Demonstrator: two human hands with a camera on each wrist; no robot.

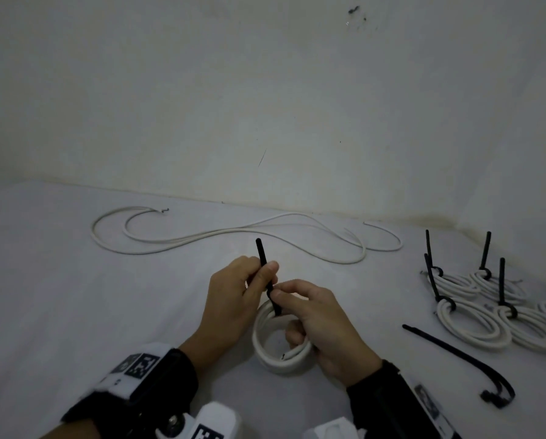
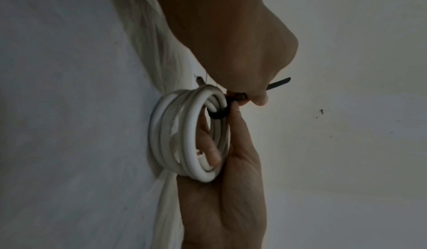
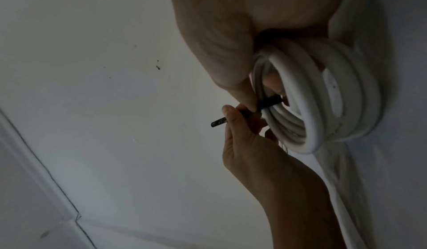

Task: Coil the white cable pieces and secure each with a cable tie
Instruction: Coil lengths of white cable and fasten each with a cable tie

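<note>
A white cable coil stands on edge on the white sheet, low in the middle of the head view. A black cable tie loops round the top of the coil, and its tail points up and away. My left hand pinches that tail. My right hand pinches the tie at the coil's top, with its lower fingers hooked through the coil. In the left wrist view the tie loop wraps the coil under my left hand. The right wrist view shows the tie, the coil and my left hand.
A long loose white cable snakes across the sheet near the wall. Several tied coils with upright black tails lie at the right. A spare black tie lies in front of them. The wall rises just behind the sheet.
</note>
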